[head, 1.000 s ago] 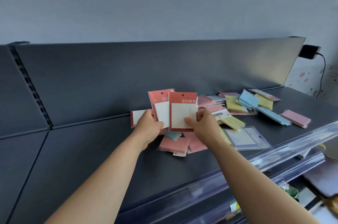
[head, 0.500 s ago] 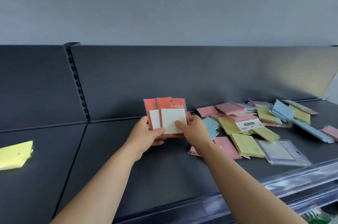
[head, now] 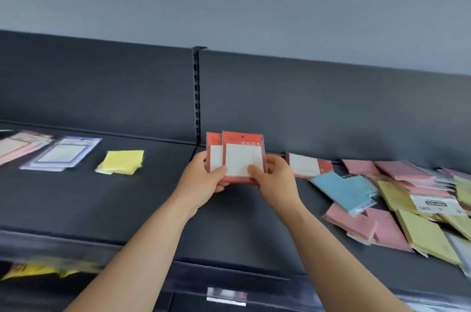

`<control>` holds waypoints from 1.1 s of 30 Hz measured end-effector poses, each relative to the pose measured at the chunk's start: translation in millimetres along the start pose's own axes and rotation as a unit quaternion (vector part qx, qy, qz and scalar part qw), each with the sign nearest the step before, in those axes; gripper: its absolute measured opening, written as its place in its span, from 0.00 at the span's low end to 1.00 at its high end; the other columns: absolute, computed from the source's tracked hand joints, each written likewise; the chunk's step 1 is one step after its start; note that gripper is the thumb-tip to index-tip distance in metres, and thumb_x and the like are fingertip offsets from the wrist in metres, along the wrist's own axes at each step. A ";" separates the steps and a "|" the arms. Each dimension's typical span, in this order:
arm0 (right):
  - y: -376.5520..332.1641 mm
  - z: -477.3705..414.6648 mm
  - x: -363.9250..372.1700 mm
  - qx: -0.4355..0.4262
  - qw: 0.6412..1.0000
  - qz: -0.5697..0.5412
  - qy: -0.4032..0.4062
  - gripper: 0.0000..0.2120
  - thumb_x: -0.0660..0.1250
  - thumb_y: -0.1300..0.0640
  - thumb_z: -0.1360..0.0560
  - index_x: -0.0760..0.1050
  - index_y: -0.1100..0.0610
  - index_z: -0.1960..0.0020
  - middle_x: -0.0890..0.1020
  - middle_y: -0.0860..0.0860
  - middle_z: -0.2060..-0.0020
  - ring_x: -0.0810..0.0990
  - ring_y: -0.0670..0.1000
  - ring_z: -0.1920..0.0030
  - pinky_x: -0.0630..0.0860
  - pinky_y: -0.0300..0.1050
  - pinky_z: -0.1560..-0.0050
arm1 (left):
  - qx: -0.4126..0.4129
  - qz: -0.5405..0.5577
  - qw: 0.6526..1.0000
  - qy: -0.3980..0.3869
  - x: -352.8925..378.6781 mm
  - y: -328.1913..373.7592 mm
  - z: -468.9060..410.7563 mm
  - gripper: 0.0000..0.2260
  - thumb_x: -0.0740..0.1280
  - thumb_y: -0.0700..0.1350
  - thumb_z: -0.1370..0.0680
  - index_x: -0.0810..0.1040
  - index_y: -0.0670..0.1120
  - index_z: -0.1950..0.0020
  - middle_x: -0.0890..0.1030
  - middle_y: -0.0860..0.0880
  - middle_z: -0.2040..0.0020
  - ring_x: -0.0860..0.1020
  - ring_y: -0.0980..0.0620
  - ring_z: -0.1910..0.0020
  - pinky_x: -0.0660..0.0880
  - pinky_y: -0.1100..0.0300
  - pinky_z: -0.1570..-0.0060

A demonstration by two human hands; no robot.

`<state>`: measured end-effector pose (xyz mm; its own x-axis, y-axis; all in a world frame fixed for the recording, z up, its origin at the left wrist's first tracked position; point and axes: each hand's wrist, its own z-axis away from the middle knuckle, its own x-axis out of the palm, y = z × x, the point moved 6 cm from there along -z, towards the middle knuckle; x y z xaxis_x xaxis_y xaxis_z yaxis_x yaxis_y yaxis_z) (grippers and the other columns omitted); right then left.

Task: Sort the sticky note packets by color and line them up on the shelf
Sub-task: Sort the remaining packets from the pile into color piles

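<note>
While the left hand and right hand both pinch the fanned red-carded clear-sleeved sticky note packets just above the dark grey metal shelf, the slick sleeves could slide apart and spill if either grip loosens.

Front red sticky note packet of the held stack: red header reads 金榜题名 in pale characters, just right of and below the punched hole. White-label packet in right pile: dark banner with print, too blurred to read. Shelf-edge tag: blurred, illegible. Yellow pack on lower shelf, far left: reddish marks, unreadable
</note>
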<state>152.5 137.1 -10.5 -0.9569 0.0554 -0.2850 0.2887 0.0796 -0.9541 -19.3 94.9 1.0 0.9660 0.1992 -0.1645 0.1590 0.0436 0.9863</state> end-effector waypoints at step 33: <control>-183.1 159.2 453.4 -0.068 0.954 -0.069 -0.284 0.18 0.62 0.62 0.22 0.63 0.55 0.35 0.79 0.47 0.54 0.84 0.51 0.61 0.79 0.38 0.64 | -0.032 -0.020 0.957 0.289 -494.3 -53.9 135.8 0.14 0.66 0.41 0.20 0.74 0.48 0.35 0.83 0.46 0.52 0.82 0.52 0.59 0.77 0.65 0.63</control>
<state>-339.0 -10.9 20.3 -0.8369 -0.5100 -0.1987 0.1240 0.1770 -0.9764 -477.7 -138.9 30.6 0.6827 0.7033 -0.1984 0.1631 0.1180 0.9795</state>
